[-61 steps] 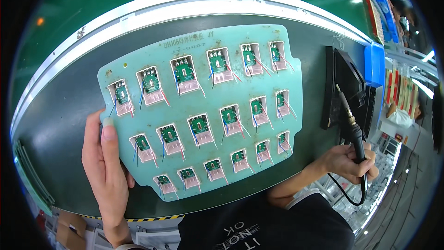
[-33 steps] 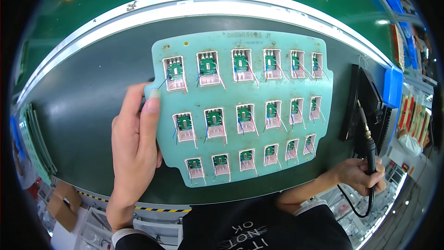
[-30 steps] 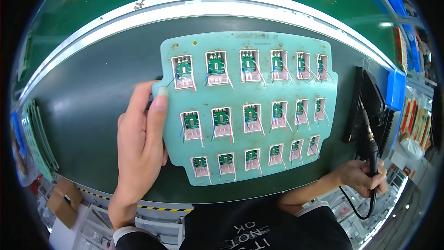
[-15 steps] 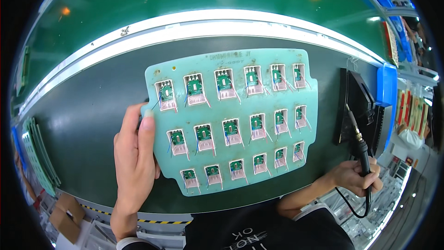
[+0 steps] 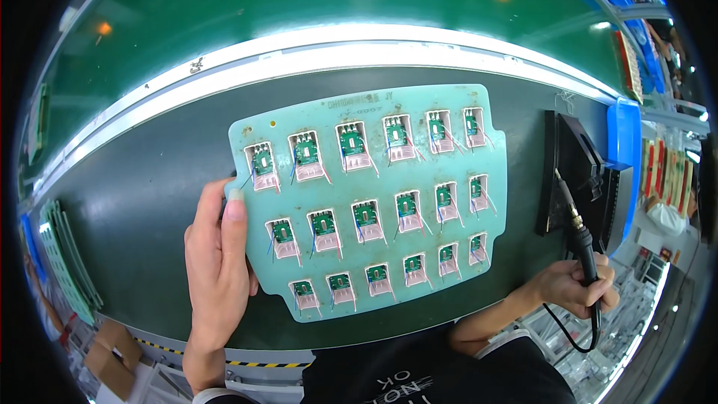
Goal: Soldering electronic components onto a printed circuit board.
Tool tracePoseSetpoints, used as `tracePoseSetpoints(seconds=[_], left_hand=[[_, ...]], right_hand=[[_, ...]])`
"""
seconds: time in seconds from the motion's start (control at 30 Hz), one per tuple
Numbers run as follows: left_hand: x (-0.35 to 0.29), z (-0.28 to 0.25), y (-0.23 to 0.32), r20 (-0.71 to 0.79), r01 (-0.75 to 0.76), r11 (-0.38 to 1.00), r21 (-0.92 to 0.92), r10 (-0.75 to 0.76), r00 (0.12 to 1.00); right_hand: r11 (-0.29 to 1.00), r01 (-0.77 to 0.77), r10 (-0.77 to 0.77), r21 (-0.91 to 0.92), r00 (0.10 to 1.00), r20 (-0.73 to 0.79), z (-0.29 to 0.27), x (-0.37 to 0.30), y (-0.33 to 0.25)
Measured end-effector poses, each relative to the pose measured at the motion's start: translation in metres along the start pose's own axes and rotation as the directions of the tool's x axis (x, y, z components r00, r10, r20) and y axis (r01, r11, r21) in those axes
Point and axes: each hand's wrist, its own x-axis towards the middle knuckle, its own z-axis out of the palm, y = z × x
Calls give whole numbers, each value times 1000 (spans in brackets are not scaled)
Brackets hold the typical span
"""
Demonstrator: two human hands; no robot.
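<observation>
My left hand (image 5: 218,265) grips the left edge of a pale green fixture board (image 5: 351,187), its thumb on top and the fingers mostly hidden underneath. Three rows of rectangular pockets cross the board. Each pocket holds a small green circuit board (image 5: 353,140) in a whitish housing, with thin blue and reddish wires sticking out. The board is held tilted above the dark work surface. Off to the right, my right hand (image 5: 574,286) is closed round the black handle of a soldering iron (image 5: 582,243). The iron's metal tip points up and away, apart from the board.
A black stand-like device (image 5: 572,172) sits at the right beside a blue bin (image 5: 624,138). More pale green boards (image 5: 67,258) stand stacked at the far left. A white rail (image 5: 374,46) runs along the bench's back. An open cardboard box (image 5: 114,359) is at lower left.
The fixture board appears slightly lower and further left, still in my left hand. My right hand keeps hold of the soldering iron in nearly the same place.
</observation>
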Motion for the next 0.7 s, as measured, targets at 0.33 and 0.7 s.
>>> tracePoseSetpoints(seconds=[0.33,0.7], left_hand=[[0,2,0,2,-15,1000,-16,15,1000],[-3,3,3,-8,-11,1000,-18,10,1000]], right_hand=[[999,-19,18,43,1000,17,-4,4,1],[1000,-20,20,16,1000,3,0,6,-1]])
